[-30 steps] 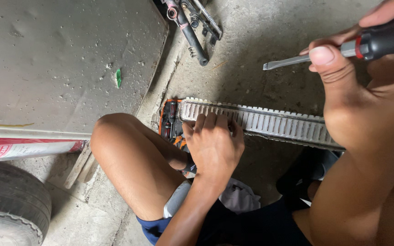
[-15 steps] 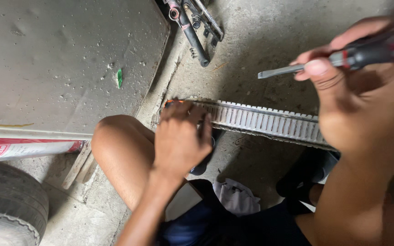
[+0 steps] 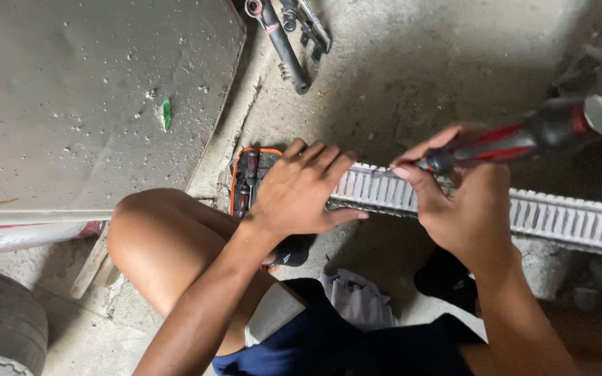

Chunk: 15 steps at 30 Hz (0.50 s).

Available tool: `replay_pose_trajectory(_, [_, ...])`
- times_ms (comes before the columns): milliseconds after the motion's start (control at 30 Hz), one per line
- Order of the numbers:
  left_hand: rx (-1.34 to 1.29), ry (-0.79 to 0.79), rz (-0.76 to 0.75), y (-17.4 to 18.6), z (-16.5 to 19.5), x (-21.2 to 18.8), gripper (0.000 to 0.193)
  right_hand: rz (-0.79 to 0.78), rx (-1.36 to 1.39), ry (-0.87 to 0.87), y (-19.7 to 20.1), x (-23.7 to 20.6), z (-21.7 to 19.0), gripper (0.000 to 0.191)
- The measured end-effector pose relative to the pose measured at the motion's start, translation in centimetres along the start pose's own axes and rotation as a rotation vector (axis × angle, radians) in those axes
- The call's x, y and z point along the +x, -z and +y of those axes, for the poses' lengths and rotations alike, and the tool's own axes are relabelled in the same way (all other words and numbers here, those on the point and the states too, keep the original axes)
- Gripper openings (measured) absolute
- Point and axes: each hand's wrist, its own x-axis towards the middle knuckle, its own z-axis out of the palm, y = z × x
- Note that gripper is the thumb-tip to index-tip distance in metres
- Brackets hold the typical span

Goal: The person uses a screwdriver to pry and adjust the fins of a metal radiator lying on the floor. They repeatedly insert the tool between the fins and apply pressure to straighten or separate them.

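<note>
— On the concrete floor, which way does the ribbed strip run?
— From nine o'clock to three o'clock. Left hand lies open, flat on its nine o'clock end; right hand, gripping a red-and-black screwdriver, sets the tip on the strip just beside, at three o'clock of the left.

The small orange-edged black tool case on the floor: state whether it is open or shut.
Open. The orange-edged black tool case lies flat, with tools showing inside; the left hand covers its right part.
</note>
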Motion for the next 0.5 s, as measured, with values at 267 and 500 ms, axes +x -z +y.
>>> replay_pose_trajectory(267, [0.022,-0.013,0.023,-0.5,0.0,-0.1,0.078,0.090,0.309,0.057,-0.1,-2.1,0.4,0.028])
replay_pose_trajectory(500, [0.010,-0.021,0.062,-0.5,0.0,-0.1,0.076,0.029,0.115,0.106,-0.9,-2.1,0.6,0.027])
